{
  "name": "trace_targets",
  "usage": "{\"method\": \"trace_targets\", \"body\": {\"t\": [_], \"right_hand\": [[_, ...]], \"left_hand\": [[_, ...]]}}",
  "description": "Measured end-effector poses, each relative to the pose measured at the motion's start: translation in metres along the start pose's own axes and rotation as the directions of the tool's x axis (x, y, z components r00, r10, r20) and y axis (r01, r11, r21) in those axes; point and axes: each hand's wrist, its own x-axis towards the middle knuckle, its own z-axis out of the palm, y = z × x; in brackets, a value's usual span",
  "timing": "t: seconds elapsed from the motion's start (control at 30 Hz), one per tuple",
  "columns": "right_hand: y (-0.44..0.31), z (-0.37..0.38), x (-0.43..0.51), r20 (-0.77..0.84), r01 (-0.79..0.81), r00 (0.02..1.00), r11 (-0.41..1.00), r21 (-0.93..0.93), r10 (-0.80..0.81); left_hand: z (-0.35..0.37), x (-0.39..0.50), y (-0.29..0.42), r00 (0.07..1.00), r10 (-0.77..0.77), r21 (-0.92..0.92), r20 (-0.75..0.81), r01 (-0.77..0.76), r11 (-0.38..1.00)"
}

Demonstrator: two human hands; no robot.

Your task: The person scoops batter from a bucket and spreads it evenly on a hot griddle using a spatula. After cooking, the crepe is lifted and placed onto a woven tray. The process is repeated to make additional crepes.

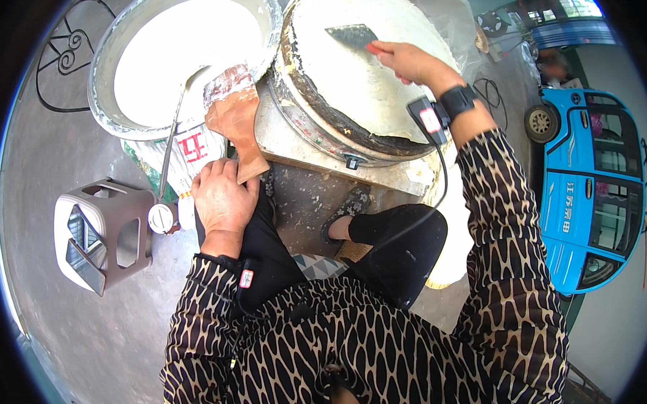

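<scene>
My right hand (pixel 412 62) grips the red handle of a flat metal scraper (pixel 351 35). Its blade lies over a thin, pale layer of batter (pixel 345 87) spread across a round griddle (pixel 313 88) with a dark, crusted rim. On my left thigh rests my left hand (pixel 223 198), with the handle of a broad wooden scraper (pixel 235 111) between thumb and fingers. That scraper's batter-smeared end reaches over the rim of a large basin (pixel 105 98) of white batter (pixel 181 51). A long-handled ladle (pixel 173 135) leans out of the same basin.
A plastic stool (pixel 123 210) at left carries two glossy dark panels (pixel 85 256). Near it stands a white-lidded container (pixel 163 219). Pale round sheets (pixel 450 250) lie beside my right knee. A cable (pixel 432 202) hangs from my right wrist device. A blue vehicle (pixel 566 191) stands at right.
</scene>
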Motion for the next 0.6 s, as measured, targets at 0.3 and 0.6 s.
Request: {"method": "trace_targets", "body": {"t": [0.3,0.6], "right_hand": [[0.044,0.020,-0.091,-0.022,-0.035,0.999,0.980,0.196,0.040],[0.105,-0.031,-0.047,-0.189,-0.220,0.921,0.857,0.467,0.340]], "left_hand": [[0.001,-0.006,-0.005,1.000,-0.015,0.004,0.000,0.015,1.000],[0.001,0.000,0.002,0.999,-0.012,0.051,0.038,0.010,0.999]]}}
